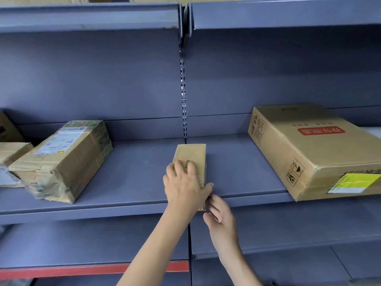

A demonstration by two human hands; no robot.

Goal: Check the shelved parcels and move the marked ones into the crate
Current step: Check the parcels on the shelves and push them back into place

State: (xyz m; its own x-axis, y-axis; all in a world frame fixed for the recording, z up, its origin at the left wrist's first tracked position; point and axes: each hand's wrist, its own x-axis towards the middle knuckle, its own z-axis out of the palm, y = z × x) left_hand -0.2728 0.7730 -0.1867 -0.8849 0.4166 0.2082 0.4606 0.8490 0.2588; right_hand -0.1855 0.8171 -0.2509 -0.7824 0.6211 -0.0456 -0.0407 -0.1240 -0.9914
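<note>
Blue-grey metal shelving (pixel 132 174) carrying cardboard parcels; both hands on one small parcel at the middle shelf's front edge.

Largest item: a flat carton (pixel 313 153) at right, red label on top, yellow sticker on its near face, its front overhanging the shelf lip. At left, a taped parcel (pixel 64 159) with a white shipping label, lying askew; just beside it at the frame edge, further boxes (pixel 12 153), only partly in view. Centre: the small brown parcel (pixel 192 156), lying lengthwise beside the slotted upright, near end at the shelf lip. Left hand (pixel 183 186) lies on its top, fingers spread, thumb at its right side. Right hand (pixel 219 211) touches the near corner, fingers loosely curled; a firm grip cannot be confirmed. No crate in view.
</note>
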